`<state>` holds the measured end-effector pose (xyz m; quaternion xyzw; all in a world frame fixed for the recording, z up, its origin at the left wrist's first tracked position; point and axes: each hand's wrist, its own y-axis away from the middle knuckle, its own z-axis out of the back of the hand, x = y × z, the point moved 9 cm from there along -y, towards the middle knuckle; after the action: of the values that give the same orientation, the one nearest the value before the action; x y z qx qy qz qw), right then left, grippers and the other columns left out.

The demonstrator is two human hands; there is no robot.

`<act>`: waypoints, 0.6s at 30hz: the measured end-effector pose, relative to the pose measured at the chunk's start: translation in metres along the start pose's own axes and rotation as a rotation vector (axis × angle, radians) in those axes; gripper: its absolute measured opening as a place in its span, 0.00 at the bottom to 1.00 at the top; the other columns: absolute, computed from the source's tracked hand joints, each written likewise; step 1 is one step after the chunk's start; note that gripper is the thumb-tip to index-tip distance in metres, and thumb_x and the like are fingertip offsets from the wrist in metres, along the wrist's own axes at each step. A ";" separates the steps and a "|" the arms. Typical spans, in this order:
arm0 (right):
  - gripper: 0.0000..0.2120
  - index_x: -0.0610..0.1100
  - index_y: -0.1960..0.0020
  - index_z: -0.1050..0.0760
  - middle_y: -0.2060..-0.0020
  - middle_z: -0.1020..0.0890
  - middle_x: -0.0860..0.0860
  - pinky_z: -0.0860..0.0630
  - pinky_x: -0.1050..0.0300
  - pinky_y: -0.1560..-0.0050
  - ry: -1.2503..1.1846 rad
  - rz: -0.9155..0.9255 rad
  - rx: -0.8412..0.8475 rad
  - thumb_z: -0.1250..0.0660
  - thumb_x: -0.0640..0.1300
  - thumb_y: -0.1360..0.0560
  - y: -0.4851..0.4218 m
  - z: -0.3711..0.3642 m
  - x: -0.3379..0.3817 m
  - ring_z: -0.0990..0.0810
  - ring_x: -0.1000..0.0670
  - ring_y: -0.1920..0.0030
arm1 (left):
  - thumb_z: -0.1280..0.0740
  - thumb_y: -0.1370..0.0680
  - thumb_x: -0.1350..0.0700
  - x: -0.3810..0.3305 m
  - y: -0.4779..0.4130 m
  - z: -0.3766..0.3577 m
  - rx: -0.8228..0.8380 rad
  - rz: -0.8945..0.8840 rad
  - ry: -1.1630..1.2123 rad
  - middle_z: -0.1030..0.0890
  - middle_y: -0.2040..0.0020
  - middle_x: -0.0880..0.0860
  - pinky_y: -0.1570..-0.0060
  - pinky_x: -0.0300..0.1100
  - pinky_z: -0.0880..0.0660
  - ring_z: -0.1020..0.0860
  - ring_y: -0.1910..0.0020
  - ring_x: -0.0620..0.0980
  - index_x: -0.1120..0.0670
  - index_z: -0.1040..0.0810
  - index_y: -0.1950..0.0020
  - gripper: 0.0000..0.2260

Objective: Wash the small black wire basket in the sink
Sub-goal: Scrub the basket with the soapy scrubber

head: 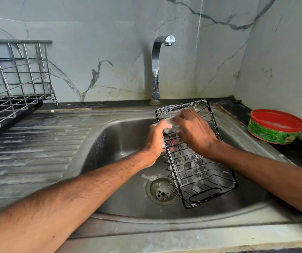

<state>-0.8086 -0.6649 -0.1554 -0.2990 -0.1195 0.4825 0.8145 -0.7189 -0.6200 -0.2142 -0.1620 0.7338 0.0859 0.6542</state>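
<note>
The small black wire basket (pixel 201 172) is tilted over the steel sink (pixel 121 139), its wires covered in white suds. My left hand (pixel 156 137) grips its left edge, fingers curled round the wires and showing through the mesh. Inside the basket's upper part, my right hand (pixel 192 130) presses a foamy scrubbing pad (pixel 173 119) against the wires. The pad is mostly hidden under my fingers. The tap (pixel 157 70) stands behind the sink with no water running.
A steel dish rack (pixel 17 77) with a blue item sits on the left counter above the ribbed draining board (pixel 33 148). A red-rimmed green tub of dish soap (pixel 276 126) stands on the right counter. The drain (pixel 162 191) lies below the basket.
</note>
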 end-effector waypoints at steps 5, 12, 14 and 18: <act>0.12 0.38 0.42 0.22 0.44 0.22 0.40 0.26 0.60 0.64 0.031 0.038 0.136 0.31 0.30 0.25 0.004 -0.005 0.008 0.18 0.43 0.56 | 0.37 0.29 0.49 0.003 0.002 -0.004 0.034 0.037 -0.005 0.15 0.55 0.52 0.59 0.46 0.22 0.16 0.57 0.54 0.54 0.19 0.52 0.13; 0.06 0.35 0.49 0.23 0.53 0.22 0.43 0.27 0.57 0.63 -0.001 0.112 0.245 0.33 0.38 0.20 0.007 -0.024 0.025 0.20 0.45 0.59 | 0.37 0.33 0.48 0.010 -0.001 0.001 0.011 0.078 -0.014 0.18 0.63 0.52 0.50 0.52 0.28 0.20 0.61 0.50 0.52 0.20 0.59 0.11; 0.08 0.38 0.50 0.23 0.54 0.23 0.46 0.26 0.56 0.63 -0.023 0.086 0.263 0.35 0.42 0.18 0.005 -0.026 0.021 0.19 0.46 0.59 | 0.37 0.31 0.50 0.010 -0.002 0.003 0.000 0.080 -0.010 0.18 0.62 0.53 0.52 0.49 0.27 0.22 0.59 0.50 0.54 0.20 0.56 0.11; 0.07 0.38 0.47 0.20 0.51 0.21 0.44 0.25 0.55 0.64 -0.010 -0.058 0.190 0.35 0.40 0.19 0.000 -0.001 -0.003 0.20 0.45 0.58 | 0.36 0.32 0.47 0.011 -0.002 0.005 -0.012 0.112 0.010 0.17 0.53 0.54 0.50 0.53 0.26 0.21 0.50 0.55 0.53 0.19 0.49 0.16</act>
<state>-0.8096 -0.6681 -0.1560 -0.2142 -0.0858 0.4693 0.8524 -0.7145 -0.6215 -0.2251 -0.1252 0.7445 0.1260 0.6436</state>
